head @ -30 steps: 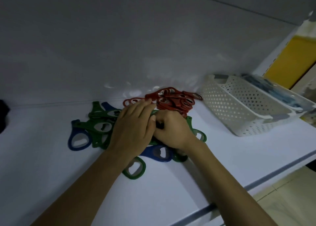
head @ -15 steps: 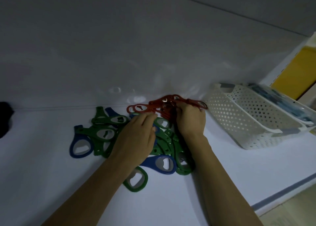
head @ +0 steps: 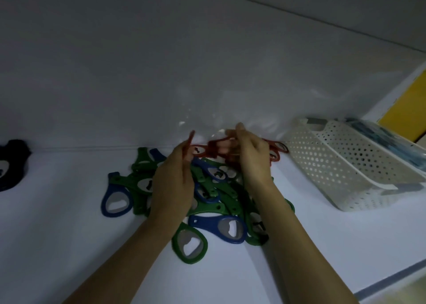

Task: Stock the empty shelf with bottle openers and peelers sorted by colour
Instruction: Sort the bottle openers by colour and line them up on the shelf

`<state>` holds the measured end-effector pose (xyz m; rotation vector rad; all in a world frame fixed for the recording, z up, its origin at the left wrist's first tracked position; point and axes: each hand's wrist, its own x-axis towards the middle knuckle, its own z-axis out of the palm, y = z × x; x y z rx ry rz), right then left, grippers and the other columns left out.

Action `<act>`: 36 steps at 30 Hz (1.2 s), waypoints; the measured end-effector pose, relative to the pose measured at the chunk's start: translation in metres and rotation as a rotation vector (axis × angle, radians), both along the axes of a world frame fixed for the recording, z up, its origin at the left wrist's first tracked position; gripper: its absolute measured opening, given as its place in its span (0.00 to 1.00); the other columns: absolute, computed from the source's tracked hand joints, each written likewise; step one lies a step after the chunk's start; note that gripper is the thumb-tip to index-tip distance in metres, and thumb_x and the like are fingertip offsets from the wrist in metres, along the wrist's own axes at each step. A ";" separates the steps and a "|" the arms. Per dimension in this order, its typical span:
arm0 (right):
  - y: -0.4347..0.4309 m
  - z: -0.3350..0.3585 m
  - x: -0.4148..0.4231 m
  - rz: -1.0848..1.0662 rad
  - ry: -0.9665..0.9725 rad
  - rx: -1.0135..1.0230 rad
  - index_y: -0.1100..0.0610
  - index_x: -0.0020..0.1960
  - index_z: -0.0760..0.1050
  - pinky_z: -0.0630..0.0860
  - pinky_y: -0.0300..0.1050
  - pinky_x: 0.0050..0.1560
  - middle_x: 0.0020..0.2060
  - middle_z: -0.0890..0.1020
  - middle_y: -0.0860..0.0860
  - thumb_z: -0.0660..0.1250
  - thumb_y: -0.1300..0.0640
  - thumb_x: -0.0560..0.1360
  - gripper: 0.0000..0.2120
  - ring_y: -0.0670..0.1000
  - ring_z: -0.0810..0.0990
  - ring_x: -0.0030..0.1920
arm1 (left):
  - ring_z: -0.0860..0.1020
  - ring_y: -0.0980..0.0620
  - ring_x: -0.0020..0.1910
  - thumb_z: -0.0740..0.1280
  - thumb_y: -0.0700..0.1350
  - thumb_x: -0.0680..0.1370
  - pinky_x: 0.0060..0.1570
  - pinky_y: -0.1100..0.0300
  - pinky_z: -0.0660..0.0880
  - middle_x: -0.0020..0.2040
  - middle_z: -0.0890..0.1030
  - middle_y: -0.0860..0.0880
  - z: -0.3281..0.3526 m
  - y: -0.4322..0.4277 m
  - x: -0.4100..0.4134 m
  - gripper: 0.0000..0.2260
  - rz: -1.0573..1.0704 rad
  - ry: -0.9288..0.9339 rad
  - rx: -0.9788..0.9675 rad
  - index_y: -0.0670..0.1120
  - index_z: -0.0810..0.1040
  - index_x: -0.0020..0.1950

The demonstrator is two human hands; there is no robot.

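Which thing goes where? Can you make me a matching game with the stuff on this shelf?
Things:
1. red bottle openers
2. white basket
3. black object
4. green bottle opener with the big loop

Places:
A. far left edge of the shelf
B. right side of the shelf
C. back of the pile, gripped by the left hand and right hand
D. front of the pile, nearest the camera

Pairs: 1-C, 2-B, 3-A, 4-D
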<state>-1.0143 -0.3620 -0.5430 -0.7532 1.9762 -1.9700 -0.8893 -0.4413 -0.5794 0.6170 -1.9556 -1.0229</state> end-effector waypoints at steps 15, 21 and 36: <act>0.005 -0.027 -0.078 -0.211 0.442 0.981 0.52 0.70 0.69 0.67 0.55 0.67 0.66 0.73 0.58 0.61 0.34 0.72 0.33 0.61 0.68 0.67 | 0.78 0.61 0.39 0.55 0.50 0.81 0.42 0.60 0.79 0.42 0.77 0.61 0.001 -0.004 -0.002 0.07 -0.024 0.144 0.154 0.60 0.69 0.55; -0.005 -0.018 -0.032 -0.239 0.671 0.848 0.47 0.60 0.78 0.70 0.50 0.60 0.50 0.84 0.53 0.61 0.56 0.76 0.16 0.56 0.80 0.51 | 0.80 0.59 0.43 0.56 0.49 0.81 0.44 0.50 0.81 0.46 0.79 0.57 -0.001 -0.005 -0.001 0.10 -0.036 0.183 0.225 0.56 0.71 0.60; -0.002 -0.007 0.006 -0.284 0.522 0.206 0.56 0.43 0.82 0.81 0.45 0.38 0.34 0.83 0.49 0.71 0.59 0.72 0.01 0.46 0.82 0.33 | 0.81 0.59 0.42 0.57 0.50 0.81 0.35 0.67 0.77 0.46 0.81 0.53 0.000 -0.005 -0.002 0.05 -0.057 0.256 0.360 0.58 0.71 0.52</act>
